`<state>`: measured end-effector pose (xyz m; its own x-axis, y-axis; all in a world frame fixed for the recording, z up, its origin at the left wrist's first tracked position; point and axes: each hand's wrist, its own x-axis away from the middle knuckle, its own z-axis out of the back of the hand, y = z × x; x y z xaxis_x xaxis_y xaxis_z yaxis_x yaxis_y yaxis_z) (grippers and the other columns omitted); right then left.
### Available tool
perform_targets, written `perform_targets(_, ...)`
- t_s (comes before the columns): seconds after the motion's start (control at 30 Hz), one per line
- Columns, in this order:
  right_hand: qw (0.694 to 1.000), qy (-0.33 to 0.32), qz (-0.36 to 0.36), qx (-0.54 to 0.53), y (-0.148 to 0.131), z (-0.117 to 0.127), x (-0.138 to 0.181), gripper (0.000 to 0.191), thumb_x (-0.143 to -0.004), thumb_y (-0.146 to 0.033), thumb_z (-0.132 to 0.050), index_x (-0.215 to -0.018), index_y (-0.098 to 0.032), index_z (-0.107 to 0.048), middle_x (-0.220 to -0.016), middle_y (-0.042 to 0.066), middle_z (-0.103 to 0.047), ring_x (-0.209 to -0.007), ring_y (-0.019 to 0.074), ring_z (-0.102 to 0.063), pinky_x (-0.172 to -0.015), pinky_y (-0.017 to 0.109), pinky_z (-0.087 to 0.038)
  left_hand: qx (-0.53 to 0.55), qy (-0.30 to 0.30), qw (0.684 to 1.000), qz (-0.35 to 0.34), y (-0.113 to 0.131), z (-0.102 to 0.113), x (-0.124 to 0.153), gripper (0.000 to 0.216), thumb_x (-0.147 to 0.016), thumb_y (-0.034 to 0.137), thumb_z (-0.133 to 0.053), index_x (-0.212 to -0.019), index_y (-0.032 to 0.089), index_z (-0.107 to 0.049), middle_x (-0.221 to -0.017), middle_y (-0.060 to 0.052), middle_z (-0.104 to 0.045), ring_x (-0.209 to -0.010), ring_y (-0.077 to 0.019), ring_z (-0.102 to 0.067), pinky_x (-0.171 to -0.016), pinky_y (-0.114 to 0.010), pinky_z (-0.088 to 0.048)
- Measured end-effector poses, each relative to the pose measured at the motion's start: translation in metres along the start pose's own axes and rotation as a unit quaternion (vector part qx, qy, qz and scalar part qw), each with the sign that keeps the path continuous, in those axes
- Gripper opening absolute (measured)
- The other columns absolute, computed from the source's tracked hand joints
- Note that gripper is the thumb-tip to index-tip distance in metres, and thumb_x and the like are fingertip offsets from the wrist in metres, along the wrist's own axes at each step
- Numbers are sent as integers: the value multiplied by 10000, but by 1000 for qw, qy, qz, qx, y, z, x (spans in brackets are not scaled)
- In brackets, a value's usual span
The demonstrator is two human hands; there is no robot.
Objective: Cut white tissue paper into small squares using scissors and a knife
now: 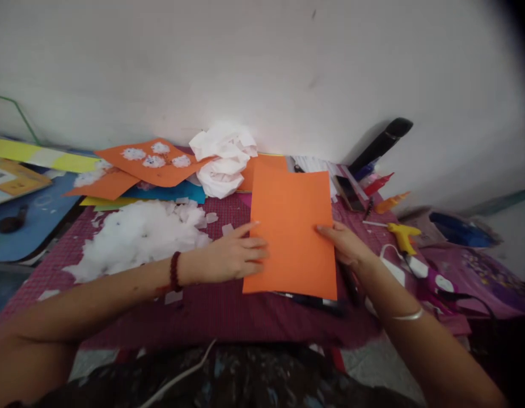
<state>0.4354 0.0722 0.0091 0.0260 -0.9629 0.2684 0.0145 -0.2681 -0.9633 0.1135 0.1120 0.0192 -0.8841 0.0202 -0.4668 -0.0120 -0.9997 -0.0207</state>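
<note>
A plain orange paper sheet (293, 229) is held up over the maroon cloth (211, 311), one hand at each side edge. My left hand (235, 255) grips its left edge, thumb on top and fingers tucked behind it. My right hand (345, 243) pinches the right edge, thumb in front. A dark bead bracelet is on my left wrist and a thin silver bangle on my right. A black pen (316, 300) lies just under the sheet's lower edge.
A heap of torn white paper bits (137, 235) lies at left. Behind are orange sheets with white flowers (154, 161) and crumpled white paper (224, 158). A yellow glue gun (402, 235), glue bottles (384, 192) and a black stapler (381, 144) sit at right. A white wall stands close behind.
</note>
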Motion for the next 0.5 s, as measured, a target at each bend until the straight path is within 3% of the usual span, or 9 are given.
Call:
perform_targets(0.1,1000,15,4,-17,-5,-6,7,453,-755,-639,-710,-1030,-280,-692,-1025,83,-777,-892,266,-726,-833,429,-588,-49,106,993,27,-8,18,6,300,-1022,188,-397,-1115,194,-682,-1121,-59,-756,-1104,-189,-654,-1139,-459,-404)
perform_targets(0.17,1000,14,18,-2,-7,-7,13,584,-820,-763,-516,-1156,-307,-658,-1106,66,-756,-957,251,-710,-853,416,-575,-9,188,971,151,-16,30,5,257,-989,238,-522,-1198,246,-670,-1172,-33,-739,-1108,-167,-658,-991,-368,-526)
perform_targets(0.2,999,4,20,25,-6,-8,18,623,-825,-782,-474,-1173,-297,-653,-1069,68,-754,-913,253,-712,-821,425,-579,15,258,939,227,-18,34,3,228,-972,258,-570,-1164,290,-690,-1126,3,-747,-1063,-159,-674,-957,-349,-537)
perform_targets(0.23,998,-7,21,63,-4,-10,27,616,-825,-768,-495,-1181,-290,-653,-1023,62,-751,-874,252,-708,-805,431,-576,37,283,913,291,-20,36,2,224,-982,281,-563,-1159,322,-694,-1125,32,-739,-1058,-153,-674,-957,-339,-537)
perform_targets(0.33,974,-35,38,220,13,-24,64,444,-740,-517,-764,-1084,-242,-708,-965,62,-737,-887,265,-679,-885,450,-537,87,392,834,379,-15,37,3,159,-943,363,-633,-1034,276,-730,-928,60,-735,-853,-135,-671,-822,-314,-564)
perform_targets(0.37,960,-44,47,272,21,-30,78,410,-727,-405,-795,-1089,-227,-721,-1018,83,-734,-950,285,-669,-938,465,-510,102,404,819,393,-11,35,5,167,-923,382,-661,-1005,254,-732,-873,62,-724,-804,-127,-650,-789,-309,-561)
perform_targets(0.4,915,-61,81,390,31,-36,90,395,-774,-355,-752,-1147,-234,-705,-1106,94,-717,-1014,289,-657,-963,465,-499,104,423,801,410,-7,32,7,170,-911,389,-677,-992,251,-735,-838,62,-713,-784,-127,-636,-778,-310,-554)
perform_targets(0.47,824,-62,125,549,51,-45,105,440,-817,-255,-688,-1255,-228,-661,-1170,121,-686,-1037,297,-650,-953,474,-511,136,392,792,448,0,27,14,178,-955,383,-624,-1060,281,-724,-952,62,-718,-903,-145,-640,-880,-348,-541)
perform_targets(0.5,814,-56,130,563,59,-47,108,416,-821,-201,-660,-1236,-223,-670,-1153,123,-686,-1028,295,-651,-948,474,-516,138,390,795,444,3,24,18,193,-969,383,-599,-1101,292,-707,-992,76,-709,-942,-149,-630,-921,-368,-527)
